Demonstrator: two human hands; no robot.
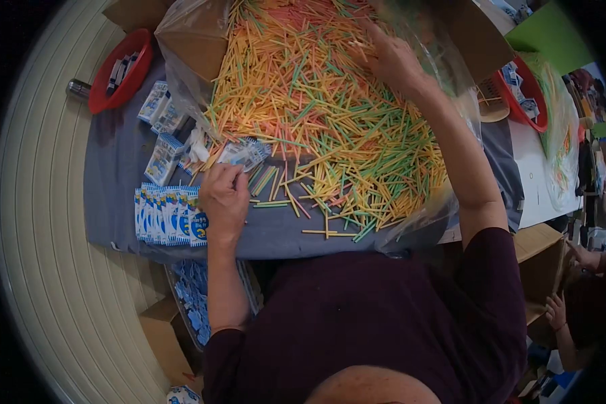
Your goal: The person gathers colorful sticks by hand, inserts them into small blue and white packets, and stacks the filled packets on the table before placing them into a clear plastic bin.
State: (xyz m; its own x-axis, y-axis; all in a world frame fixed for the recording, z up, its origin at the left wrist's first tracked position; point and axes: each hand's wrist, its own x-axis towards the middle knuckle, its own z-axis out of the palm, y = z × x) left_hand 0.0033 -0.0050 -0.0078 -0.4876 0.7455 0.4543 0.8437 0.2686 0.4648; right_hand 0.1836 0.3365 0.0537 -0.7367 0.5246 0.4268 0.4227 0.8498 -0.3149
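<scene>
A grey table (pixel 114 182) fills the middle of the view, its near edge running just in front of the person's dark sleeves. Most of its top is taken by a clear plastic bag (pixel 182 40), spread open, with a wide heap of coloured sticks (pixel 323 114) spilling from it in yellow, orange, green and pink. The heap reaches the right edge of the table; loose sticks lie near the front edge. Open grey surface remains only along the left side and a narrow front strip.

A red basket (pixel 118 71) sits at the far left corner; a second red basket (pixel 528 94) stands at the far right. A row of blue-and-white packets (pixel 168 215) lies overlapped at the front left, touching the left hand's wrist side.

The left hand (pixel 225 198) is closed on a small packet (pixel 244 153) at the heap's near edge. The right hand (pixel 392 60) rests in the sticks at the far side, fingers curled; whether it grasps any cannot be told.
</scene>
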